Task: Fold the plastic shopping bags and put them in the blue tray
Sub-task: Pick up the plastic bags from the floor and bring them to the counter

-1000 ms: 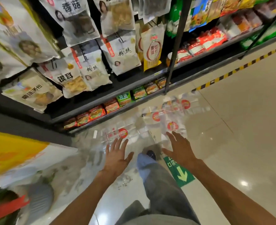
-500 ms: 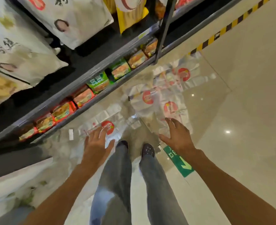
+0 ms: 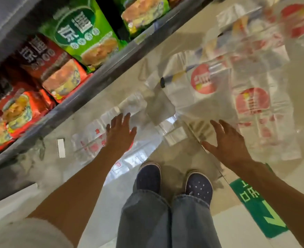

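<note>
Several clear plastic shopping bags lie flat on a glossy floor (image 3: 290,176); blue tray out of frame. Left to right:

Bottom shelf (image 3: 94,83), far left of the left fingers: noodle packets, red (image 3: 58,68) and green (image 3: 86,33), lying in a row. Shelf edge runs diagonally up to the right.

Small white slip (image 3: 61,148) on the floor, left of the left fingers, apart from them.

Left hand (image 3: 120,134): fingers straight and slightly spread, palm down, holding nothing. It is over a clear bag with red print (image 3: 88,140); contact with the bag cannot be told.

Below and between both sets of fingers: two dark dotted shoes (image 3: 198,187) and blue jeans legs (image 3: 165,221).

Right hand (image 3: 228,142): fingers straight and spread wide, thumb out to the left, holding nothing. It is at the near edge of a bag with a red round logo (image 3: 203,81); whether it touches is unclear.

Beyond and right of the right fingers: more bags with red logos (image 3: 250,101), overlapping, motion-blurred.

Green floor sticker (image 3: 255,208) with white arrow, below and right of the right fingers.
</note>
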